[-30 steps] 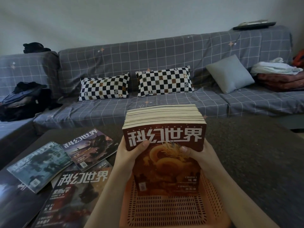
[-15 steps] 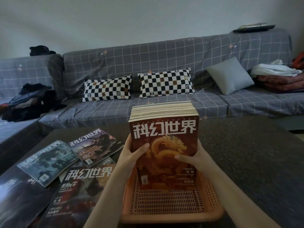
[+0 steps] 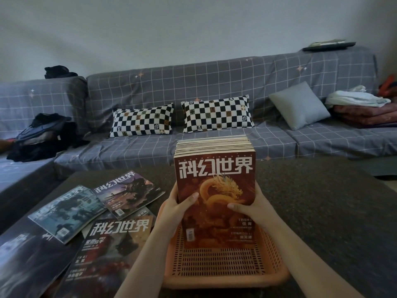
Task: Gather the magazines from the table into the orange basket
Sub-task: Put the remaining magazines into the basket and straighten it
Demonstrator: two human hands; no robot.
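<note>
While the thick stack of magazines point(image 3: 214, 190) stands on its lower edge inside the orange basket point(image 3: 225, 276), the sensible course, as I judge it, is to tip the stack back gently until it lies flat on the mesh floor, keeping both sides squeezed so the thin issues do not fan out or slide past the rim. Clamped on the stack's left edge is the left hand point(image 3: 178, 209), thumb across the red dragon cover; the right hand point(image 3: 251, 208) grips the opposite edge in the same way, so the stack sits squarely between the two palms, rising toward twelve o'clock from them. Its bottom edge appears to rest at the basket's far side, though the exact contact is hidden by the cover. Lowering toward six o'clock would fill the bare mesh nearest the person. Several loose magazines point(image 3: 120, 235) lie overlapping on the dark table point(image 3: 322, 211) at about nine o'clock from the left hand, just beside the basket's left wall, and not yet gathered; they look light and slippery, so squaring them into one pile first would likely help.
</note>
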